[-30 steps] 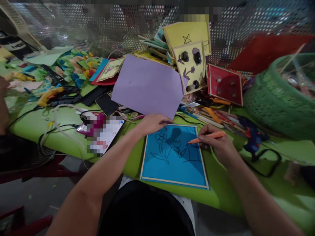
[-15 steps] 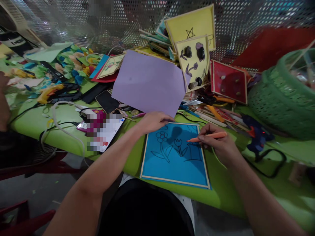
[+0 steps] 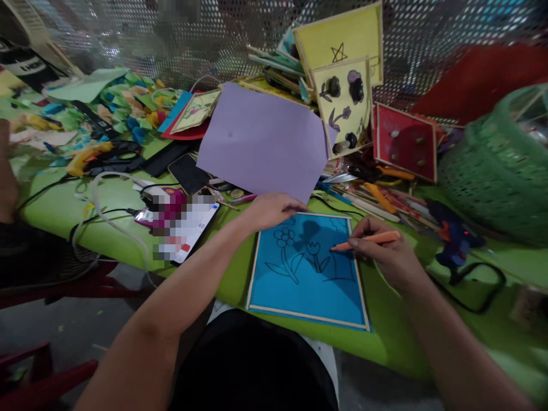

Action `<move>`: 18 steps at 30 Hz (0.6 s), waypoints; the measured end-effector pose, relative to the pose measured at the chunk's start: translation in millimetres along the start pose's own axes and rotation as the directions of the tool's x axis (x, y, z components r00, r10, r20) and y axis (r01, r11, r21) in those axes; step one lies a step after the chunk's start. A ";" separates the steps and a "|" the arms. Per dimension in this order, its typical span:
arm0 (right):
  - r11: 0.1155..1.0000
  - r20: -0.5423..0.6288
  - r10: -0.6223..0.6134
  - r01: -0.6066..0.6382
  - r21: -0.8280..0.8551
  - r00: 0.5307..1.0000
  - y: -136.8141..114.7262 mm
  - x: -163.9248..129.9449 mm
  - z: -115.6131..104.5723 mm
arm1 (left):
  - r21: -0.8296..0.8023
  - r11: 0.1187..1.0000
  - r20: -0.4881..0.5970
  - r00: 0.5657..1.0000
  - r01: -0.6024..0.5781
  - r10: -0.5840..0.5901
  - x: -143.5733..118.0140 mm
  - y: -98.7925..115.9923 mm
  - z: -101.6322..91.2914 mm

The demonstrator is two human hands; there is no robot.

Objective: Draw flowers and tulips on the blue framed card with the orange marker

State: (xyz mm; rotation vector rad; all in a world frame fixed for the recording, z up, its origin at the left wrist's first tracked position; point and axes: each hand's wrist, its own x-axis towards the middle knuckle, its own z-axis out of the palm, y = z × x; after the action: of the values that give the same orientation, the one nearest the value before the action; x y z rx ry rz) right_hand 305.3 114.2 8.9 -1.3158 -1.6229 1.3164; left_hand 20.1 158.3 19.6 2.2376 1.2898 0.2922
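A blue sheet with thin wooden strips along its edges lies in front of me, bearing black line drawings of two flowers and a partly drawn outline at the right. My right hand grips an orange marker, its tip at the top left of that outline. At the sheet's far edge rests my left hand, fingers stretched out flat and partly hidden. Just beyond it lies a purple sheet.
Left are a lit phone, cables, a yellow glue gun and paper scraps. A blue glue gun and green basket stand right. Framed yellow and red panels lean behind. Another person's arm shows far left.
The view has shifted slightly, so most things appear a little further right. The marker's tip has moved only slightly, staying near the outline's top left. My left hand keeps its place.
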 end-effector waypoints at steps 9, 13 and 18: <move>1.000 0.008 0.006 -0.006 0.015 1.000 -2.6 -0.6 -0.6 | 0.001 1.000 -0.010 1.000 -0.016 0.016 -0.2 -0.9 0.4; 1.000 0.003 0.009 -0.009 -0.005 1.000 -2.3 -1.0 -1.5 | 0.003 1.000 0.000 1.000 -0.002 0.002 -0.9 1.1 -0.6; 1.000 -0.029 0.005 -0.005 -0.006 1.000 -2.8 -2.2 -1.3 | 0.016 1.000 -0.004 1.000 0.001 -0.001 -1.0 2.1 -1.1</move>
State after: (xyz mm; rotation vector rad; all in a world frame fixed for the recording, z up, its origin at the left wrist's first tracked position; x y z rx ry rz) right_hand 306.3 112.5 12.1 -1.3373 -1.6060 1.2912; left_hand 20.7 157.0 21.7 2.2509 1.3005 0.2873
